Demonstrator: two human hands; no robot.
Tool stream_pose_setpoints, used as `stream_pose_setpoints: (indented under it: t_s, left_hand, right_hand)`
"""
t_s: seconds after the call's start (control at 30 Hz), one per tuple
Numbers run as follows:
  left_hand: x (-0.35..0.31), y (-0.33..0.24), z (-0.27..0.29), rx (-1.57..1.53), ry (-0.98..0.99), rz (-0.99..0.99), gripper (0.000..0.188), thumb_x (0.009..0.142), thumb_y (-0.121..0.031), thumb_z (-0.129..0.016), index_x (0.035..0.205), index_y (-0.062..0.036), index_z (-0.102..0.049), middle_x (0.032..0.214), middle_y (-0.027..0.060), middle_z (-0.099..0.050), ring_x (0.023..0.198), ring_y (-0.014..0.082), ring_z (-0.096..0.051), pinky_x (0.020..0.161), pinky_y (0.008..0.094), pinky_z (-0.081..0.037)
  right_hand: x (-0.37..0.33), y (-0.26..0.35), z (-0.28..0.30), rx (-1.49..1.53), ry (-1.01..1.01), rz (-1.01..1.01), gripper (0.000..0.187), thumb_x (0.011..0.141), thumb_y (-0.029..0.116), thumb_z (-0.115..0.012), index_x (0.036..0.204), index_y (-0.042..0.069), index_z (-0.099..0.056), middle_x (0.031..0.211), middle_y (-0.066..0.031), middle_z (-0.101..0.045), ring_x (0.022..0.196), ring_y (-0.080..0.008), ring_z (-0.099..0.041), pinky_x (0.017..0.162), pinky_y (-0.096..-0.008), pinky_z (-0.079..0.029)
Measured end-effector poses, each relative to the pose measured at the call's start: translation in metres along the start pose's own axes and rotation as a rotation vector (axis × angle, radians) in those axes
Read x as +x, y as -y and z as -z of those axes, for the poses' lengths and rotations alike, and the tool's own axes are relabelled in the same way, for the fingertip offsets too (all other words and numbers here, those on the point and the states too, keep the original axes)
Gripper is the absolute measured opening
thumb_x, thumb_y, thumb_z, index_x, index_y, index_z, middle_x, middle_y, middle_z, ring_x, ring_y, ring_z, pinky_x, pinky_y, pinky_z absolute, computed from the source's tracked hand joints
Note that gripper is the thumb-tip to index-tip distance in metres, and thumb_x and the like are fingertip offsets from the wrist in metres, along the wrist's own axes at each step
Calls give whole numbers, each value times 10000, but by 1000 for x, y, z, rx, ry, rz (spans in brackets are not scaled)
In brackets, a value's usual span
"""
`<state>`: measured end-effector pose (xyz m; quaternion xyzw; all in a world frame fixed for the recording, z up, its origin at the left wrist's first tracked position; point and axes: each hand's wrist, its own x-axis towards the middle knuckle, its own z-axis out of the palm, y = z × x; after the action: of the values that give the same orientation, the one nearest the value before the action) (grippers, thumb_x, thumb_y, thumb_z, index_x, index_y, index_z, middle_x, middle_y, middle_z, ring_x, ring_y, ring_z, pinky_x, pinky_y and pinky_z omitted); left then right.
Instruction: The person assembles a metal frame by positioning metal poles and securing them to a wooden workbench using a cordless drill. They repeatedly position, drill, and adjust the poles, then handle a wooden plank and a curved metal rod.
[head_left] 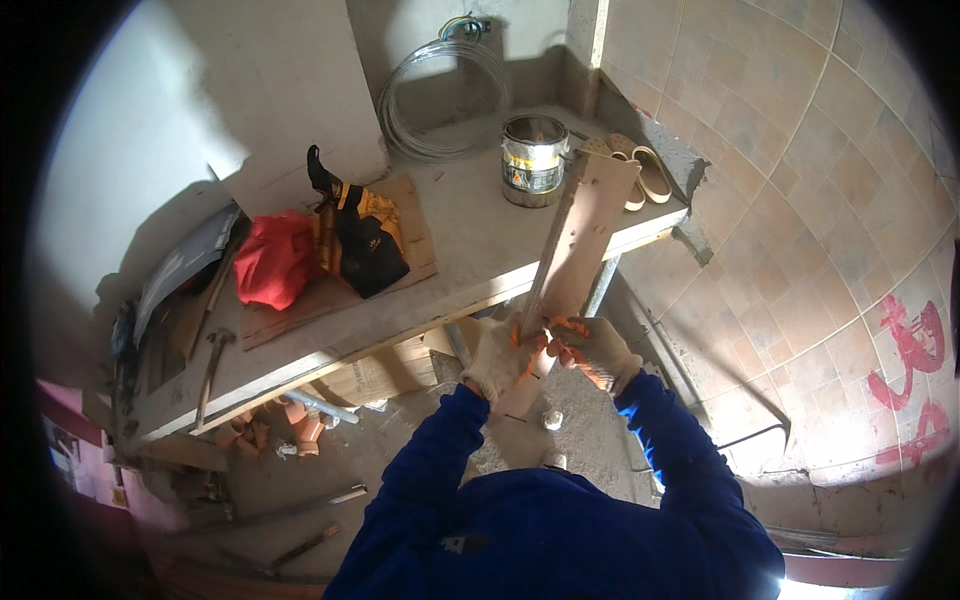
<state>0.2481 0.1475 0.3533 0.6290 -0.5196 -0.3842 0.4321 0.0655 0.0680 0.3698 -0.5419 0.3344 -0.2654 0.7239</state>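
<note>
A long wooden board slants from the far ledge down towards me, its far end beside a pair of beige clogs. My left hand, in a white work glove with orange fingers, is closed on the board's left edge near its lower end. Against the right side of the same part, my gloved right hand has its fingers curled together; whatever they pinch is too small to make out. Thin dark nails seem to stick out of the board below my hands.
On the concrete ledge stand an open metal can and a wire coil. A black-and-yellow bag, a red cloth bundle and a hammer lie further left. Broken orange pieces lie below. A tiled wall rises right.
</note>
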Motion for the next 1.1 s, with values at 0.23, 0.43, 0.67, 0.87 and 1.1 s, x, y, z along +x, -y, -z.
stream_pose_setpoints:
  t_s: [0.23,0.43,0.67,0.87,1.1]
  left_hand:
    - [-1,-13,4,41,42,8,259,913,-126,-666,1138,-8,-617,922,77,-674,826,112,-606,735,277,-496]
    - [-4,-25,9,59,29,-112,286,903,-153,-659,1124,20,-602,814,127,-666,733,176,-662,647,312,-527]
    - [-8,-42,16,162,56,5,270,905,-174,-662,1126,-21,-628,899,134,-689,797,211,-672,705,330,-527]
    - [-5,-41,23,211,16,-8,285,904,-181,-664,1123,-3,-627,899,124,-690,790,201,-671,696,334,-528]
    - [-13,-29,31,224,-19,-24,306,903,-202,-665,1138,-10,-623,838,126,-684,731,180,-667,651,328,-524]
  right_hand:
    - [-9,-16,-4,480,222,-131,314,944,353,-663,1038,58,-611,771,-29,-642,537,-132,-552,516,-298,-458]
    - [-11,-8,-9,243,87,17,307,951,275,-665,1091,5,-627,739,-25,-618,639,-126,-575,597,-301,-484]
    - [-3,13,-4,-1603,-287,943,211,809,247,-705,633,139,-665,647,-12,-642,656,-224,-637,605,-401,-482]
    - [4,10,-6,-850,-85,445,287,906,367,-656,816,96,-682,653,-62,-620,628,-236,-609,591,-411,-481]
    - [-3,-30,-36,596,86,-109,371,1015,406,-533,891,70,-635,726,-57,-605,662,-212,-561,655,-373,-464]
